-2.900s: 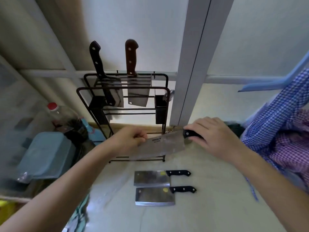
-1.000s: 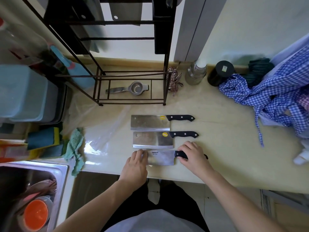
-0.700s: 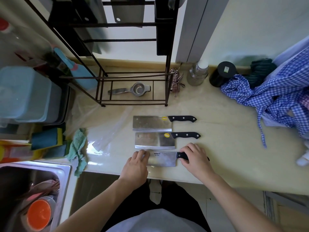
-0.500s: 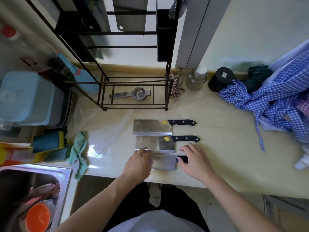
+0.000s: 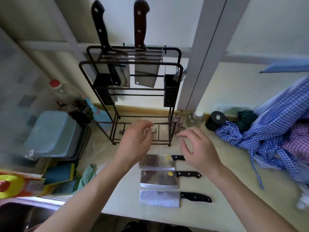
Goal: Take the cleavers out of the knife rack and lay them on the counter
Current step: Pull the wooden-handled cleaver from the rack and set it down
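Three black-handled cleavers lie in a row on the counter (image 5: 217,213), blades to the left: the far cleaver (image 5: 156,162), the middle cleaver (image 5: 158,179) and the near cleaver (image 5: 158,198). In the black wire knife rack (image 5: 173,91) two more stand upright: a black-handled cleaver (image 5: 100,29) on the left and a brown-handled cleaver (image 5: 145,76) on the right. My left hand (image 5: 133,141) and my right hand (image 5: 197,148) hover empty above the counter in front of the rack, fingers apart.
Blue checked cloth (image 5: 270,134) is piled at the right. A glass jar (image 5: 195,118) and a black jar (image 5: 215,120) stand by the wall. Left of the rack are a blue bin (image 5: 51,133), sponges (image 5: 60,174), a green rag (image 5: 87,174) and the sink edge (image 5: 36,200).
Both hands have let go of the near cleaver, which now lies on the counter. They have lifted toward the rack, and my view has tilted up.
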